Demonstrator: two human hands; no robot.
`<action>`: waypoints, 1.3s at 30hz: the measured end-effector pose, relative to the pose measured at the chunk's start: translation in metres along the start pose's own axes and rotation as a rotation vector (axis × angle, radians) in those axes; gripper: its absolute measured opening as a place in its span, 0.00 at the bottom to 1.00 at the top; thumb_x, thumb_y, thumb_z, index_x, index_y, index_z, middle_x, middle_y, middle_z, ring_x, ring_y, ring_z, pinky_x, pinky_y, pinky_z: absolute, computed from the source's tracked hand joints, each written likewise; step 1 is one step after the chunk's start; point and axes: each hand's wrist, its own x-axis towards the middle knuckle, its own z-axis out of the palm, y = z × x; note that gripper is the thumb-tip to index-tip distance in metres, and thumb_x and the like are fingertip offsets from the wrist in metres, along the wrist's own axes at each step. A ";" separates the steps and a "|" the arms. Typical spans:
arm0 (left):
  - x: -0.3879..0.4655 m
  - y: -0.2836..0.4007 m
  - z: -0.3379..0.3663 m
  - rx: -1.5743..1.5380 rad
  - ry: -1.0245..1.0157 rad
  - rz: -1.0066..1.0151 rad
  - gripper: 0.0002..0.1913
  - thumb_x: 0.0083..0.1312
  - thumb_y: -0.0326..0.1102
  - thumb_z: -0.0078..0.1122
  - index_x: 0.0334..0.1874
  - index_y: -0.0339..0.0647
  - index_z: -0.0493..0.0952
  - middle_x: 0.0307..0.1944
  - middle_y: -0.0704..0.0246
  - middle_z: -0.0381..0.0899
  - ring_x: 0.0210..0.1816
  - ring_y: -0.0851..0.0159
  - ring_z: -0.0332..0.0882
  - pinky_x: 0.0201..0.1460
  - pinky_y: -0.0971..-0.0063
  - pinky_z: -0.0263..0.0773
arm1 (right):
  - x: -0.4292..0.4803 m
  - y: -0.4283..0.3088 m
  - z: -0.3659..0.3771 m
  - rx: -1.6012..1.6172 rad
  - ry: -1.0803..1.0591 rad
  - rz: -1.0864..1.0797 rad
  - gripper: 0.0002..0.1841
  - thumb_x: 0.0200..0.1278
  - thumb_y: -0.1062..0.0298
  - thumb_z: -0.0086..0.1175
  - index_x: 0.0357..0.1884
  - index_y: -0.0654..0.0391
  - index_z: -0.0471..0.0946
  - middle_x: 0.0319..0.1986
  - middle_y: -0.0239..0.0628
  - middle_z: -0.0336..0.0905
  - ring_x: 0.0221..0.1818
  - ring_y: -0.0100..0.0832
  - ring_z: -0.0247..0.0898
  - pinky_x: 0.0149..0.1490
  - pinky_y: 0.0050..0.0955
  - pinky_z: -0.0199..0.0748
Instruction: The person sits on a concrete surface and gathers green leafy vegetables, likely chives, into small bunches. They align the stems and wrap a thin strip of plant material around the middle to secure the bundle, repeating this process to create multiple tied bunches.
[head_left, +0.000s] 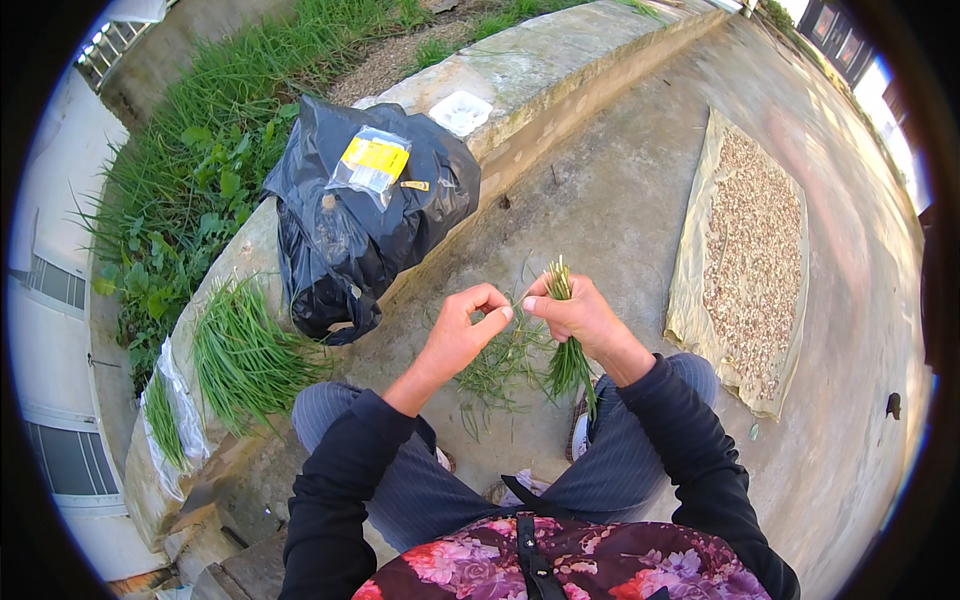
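My right hand (581, 311) is closed around a bunch of green chives or similar grass-like greens (568, 367), cut ends up and leaves hanging down. Just left of it, my left hand (469, 326) has its thumb and forefinger close together; a thin strand seems to run between the two hands, too fine to tell which fingers pinch it. Loose trimmed blades (499, 364) lie scattered on the concrete below. A large pile of the same greens (244, 352) rests on the low wall at the left, with a smaller bundle (163, 424) on clear plastic beside it.
A full black plastic bag (360, 225) leans on the low concrete wall (525, 75), a yellow-labelled packet (373, 161) on top. Near it sits a white tray (460, 113). A cloth (686, 277) on the right bears drying chopped pieces (754, 262). Plants (187, 172) grow behind the wall.
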 end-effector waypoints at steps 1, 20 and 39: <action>0.000 0.001 0.000 0.005 0.008 0.004 0.06 0.59 0.30 0.58 0.28 0.33 0.74 0.25 0.73 0.75 0.32 0.76 0.70 0.39 0.78 0.66 | 0.000 -0.001 -0.001 0.052 0.008 0.012 0.09 0.58 0.65 0.61 0.32 0.60 0.76 0.14 0.22 0.63 0.13 0.14 0.54 0.18 0.18 0.52; -0.001 0.010 0.003 0.118 0.050 0.098 0.06 0.58 0.28 0.58 0.27 0.32 0.73 0.24 0.69 0.72 0.28 0.73 0.69 0.34 0.77 0.65 | 0.000 0.003 0.001 0.117 0.031 0.079 0.10 0.58 0.65 0.61 0.34 0.60 0.73 0.12 0.22 0.62 0.12 0.15 0.52 0.18 0.19 0.52; 0.000 -0.005 -0.002 -0.205 0.003 -0.106 0.06 0.62 0.31 0.58 0.30 0.35 0.76 0.26 0.77 0.75 0.30 0.81 0.68 0.34 0.85 0.64 | 0.002 -0.002 -0.004 -0.127 0.153 -0.149 0.11 0.60 0.62 0.60 0.31 0.59 0.75 0.12 0.21 0.62 0.12 0.14 0.53 0.18 0.18 0.49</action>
